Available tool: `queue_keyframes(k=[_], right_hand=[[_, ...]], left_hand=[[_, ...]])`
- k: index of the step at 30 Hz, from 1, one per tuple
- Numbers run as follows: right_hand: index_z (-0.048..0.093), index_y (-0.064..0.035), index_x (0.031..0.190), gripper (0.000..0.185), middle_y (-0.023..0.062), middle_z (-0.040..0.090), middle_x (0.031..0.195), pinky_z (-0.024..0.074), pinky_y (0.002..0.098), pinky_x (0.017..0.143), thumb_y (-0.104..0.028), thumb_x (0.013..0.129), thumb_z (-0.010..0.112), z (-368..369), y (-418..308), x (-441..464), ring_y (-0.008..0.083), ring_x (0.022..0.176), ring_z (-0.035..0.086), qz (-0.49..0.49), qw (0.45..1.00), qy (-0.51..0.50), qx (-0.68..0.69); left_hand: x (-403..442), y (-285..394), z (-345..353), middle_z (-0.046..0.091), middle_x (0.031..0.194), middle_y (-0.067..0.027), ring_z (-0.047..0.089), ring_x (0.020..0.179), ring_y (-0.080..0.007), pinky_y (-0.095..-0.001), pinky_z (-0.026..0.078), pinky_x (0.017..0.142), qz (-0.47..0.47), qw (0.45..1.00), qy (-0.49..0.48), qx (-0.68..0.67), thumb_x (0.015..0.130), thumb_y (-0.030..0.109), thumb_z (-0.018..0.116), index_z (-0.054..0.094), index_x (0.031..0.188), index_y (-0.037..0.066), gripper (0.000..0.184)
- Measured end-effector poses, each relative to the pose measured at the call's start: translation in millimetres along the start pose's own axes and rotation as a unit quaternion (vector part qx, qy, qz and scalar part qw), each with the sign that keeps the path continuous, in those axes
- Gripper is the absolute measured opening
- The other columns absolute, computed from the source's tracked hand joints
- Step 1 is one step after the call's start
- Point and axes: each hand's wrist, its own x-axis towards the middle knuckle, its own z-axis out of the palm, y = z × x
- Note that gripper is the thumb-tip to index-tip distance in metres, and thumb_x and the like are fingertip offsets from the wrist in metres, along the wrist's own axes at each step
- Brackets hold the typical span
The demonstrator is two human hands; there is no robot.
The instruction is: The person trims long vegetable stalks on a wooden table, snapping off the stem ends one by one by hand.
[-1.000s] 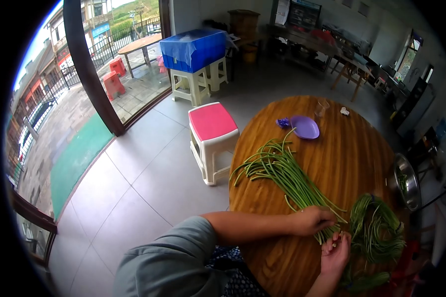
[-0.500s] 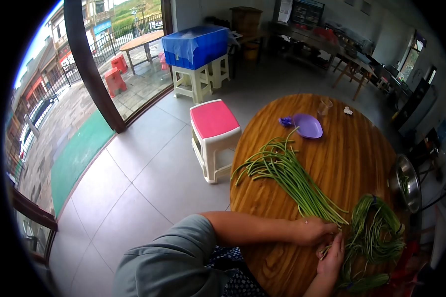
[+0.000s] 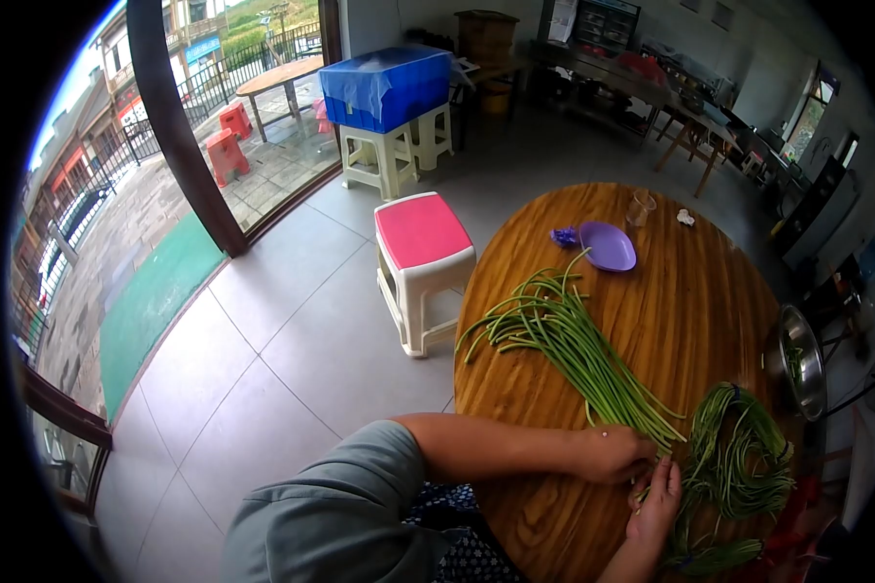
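Note:
A spread of long green stems [image 3: 593, 340] lies on the round wooden table [image 3: 515, 408], its lower ends reaching my hands. My left hand [image 3: 614, 454] is curled closed at those ends. Just below it, my right hand [image 3: 657, 497] has its fingertips pinched together, nearly touching the left. A short piece of green stem shows between the two hands; my fingers hide most of it. To the right of my hands rests a coiled bundle of thinner green stems [image 3: 739, 457] with a blue tie.
A purple bowl [image 3: 608, 247], a purple crumpled bundle [image 3: 562, 236], a clear cup [image 3: 640, 208] and a small white thing [image 3: 685, 218] sit at the table's far side. A metal basin [image 3: 800, 361] stands at the right edge. A pink-topped stool [image 3: 423, 230] is left of the table.
Both hands stay at the stem ends, with only a slight shift of the right fingers. The whole view has shifted slightly.

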Motion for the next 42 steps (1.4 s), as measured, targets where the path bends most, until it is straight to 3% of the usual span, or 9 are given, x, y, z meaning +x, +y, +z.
queue_keyframes(k=[2, 4, 6, 9, 14, 21, 37, 39, 42], right_hand=[[0.055, -0.0094, 0.088, 0.025, 0.0035, 0.054, 0.064, 0.0341, 0.0272, 0.042, -0.03, 0.103, 0.052, 0.7, 3.8, -0.4, 0.0143, 0.051, 0.048, -0.003, 1.0, 0.003, -0.021], [0.053, -0.0043, 0.087, 0.024, 0.0118, 0.051, 0.066, 0.0391, 0.0352, 0.049, -0.023, 0.103, 0.053, 18.6, 3.6, -15.2, 0.0251, 0.055, 0.052, -0.419, 0.802, 0.082, -0.418], [0.05, -0.002, 0.085, 0.023, 0.0137, 0.051, 0.067, 0.0403, 0.0368, 0.053, -0.018, 0.102, 0.052, 34.8, -3.5, -30.0, 0.0276, 0.057, 0.05, -0.421, 0.808, 0.061, -0.407], [0.05, -0.008, 0.095, 0.011, 0.0043, 0.05, 0.073, 0.0363, 0.0288, 0.048, -0.016, 0.102, 0.051, 18.9, 10.4, -8.3, 0.0139, 0.054, 0.044, -0.211, 0.975, -0.019, -0.071], [0.05, -0.0137, 0.099, 0.011, 0.0025, 0.051, 0.079, 0.0306, 0.0233, 0.045, -0.024, 0.102, 0.051, -10.4, -1.7, 1.4, 0.0092, 0.048, 0.038, 0.052, 0.951, -0.119, 0.28], [0.05, -0.0141, 0.088, 0.034, 0.0006, 0.05, 0.073, 0.0295, 0.0228, 0.042, -0.045, 0.101, 0.05, -6.5, 4.5, 0.5, 0.0086, 0.047, 0.038, 0.088, 0.954, -0.115, 0.264], [0.052, -0.0098, 0.094, 0.028, 0.0013, 0.049, 0.07, 0.0349, 0.0258, 0.043, -0.037, 0.102, 0.053, -12.7, 8.6, 4.8, 0.0116, 0.057, 0.049, 0.024, 0.992, -0.048, 0.116], [0.051, -0.0052, 0.088, 0.031, 0.0047, 0.051, 0.07, 0.0408, 0.0342, 0.051, -0.033, 0.102, 0.053, -7.8, 13.2, 4.0, 0.0167, 0.06, 0.053, -0.208, 0.949, 0.017, -0.235], [0.044, -0.007, 0.076, 0.036, 0.0032, 0.045, 0.063, 0.0335, 0.0353, 0.049, -0.027, 0.106, 0.046, 25.5, 4.9, -23.5, 0.0181, 0.049, 0.042, -0.439, 0.817, 0.02, -0.374]], left_hand=[[0.6, 0.7, 1.4, 0.064, 0.079, -0.0187, 0.064, 0.075, -0.04, -0.0473, 0.052, 0.067, -0.016, 1.0, 0.001, 0.006, 0.086, 0.015, 0.062, 0.059, 0.092, 0.003, 0.014], [3.4, 10.7, -3.5, 0.064, 0.077, -0.018, 0.065, 0.076, -0.0401, -0.0465, 0.052, 0.067, -0.133, 0.99, -0.031, 0.024, 0.085, 0.013, 0.062, 0.06, 0.093, 0.002, 0.013], [4.1, 2.3, -6.1, 0.064, 0.079, -0.0181, 0.065, 0.078, -0.0399, -0.0461, 0.052, 0.068, -0.138, 0.99, 0.0, -0.011, 0.086, 0.012, 0.062, 0.06, 0.095, 0.002, 0.013], [6.0, -8.6, -12.0, 0.064, 0.084, -0.0182, 0.065, 0.08, -0.0391, -0.0451, 0.052, 0.07, -0.075, 0.994, 0.07, -0.039, 0.089, 0.01, 0.062, 0.061, 0.099, 0.001, 0.014], [8.3, -5.9, -7.2, 0.061, 0.101, -0.0183, 0.063, 0.094, -0.0371, -0.0431, 0.051, 0.078, 0.036, 0.991, 0.1, -0.075, 0.093, 0.006, 0.058, 0.061, 0.104, 0.0, 0.013], [5.7, -9.3, 0.2, 0.056, 0.11, -0.0159, 0.058, 0.106, -0.0335, -0.0409, 0.05, 0.085, 0.068, 0.988, 0.115, -0.076, 0.088, 0.001, 0.058, 0.062, 0.106, 0.001, 0.018], [1.1, -8.2, -3.3, 0.062, 0.082, -0.0172, 0.064, 0.077, -0.038, -0.0472, 0.05, 0.066, 0.03, 0.999, 0.005, -0.033, 0.087, 0.011, 0.061, 0.059, 0.092, 0.002, 0.01], [1.1, -4.1, -2.6, 0.063, 0.082, -0.0178, 0.064, 0.077, -0.0379, -0.0467, 0.05, 0.066, -0.006, 0.999, 0.018, -0.037, 0.088, 0.01, 0.061, 0.059, 0.091, 0.002, 0.009], [3.2, 5.0, -12.2, 0.064, 0.083, -0.0186, 0.064, 0.077, -0.0377, -0.0449, 0.051, 0.066, -0.088, 0.994, 0.042, -0.045, 0.089, 0.009, 0.059, 0.06, 0.09, 0.001, 0.008]])
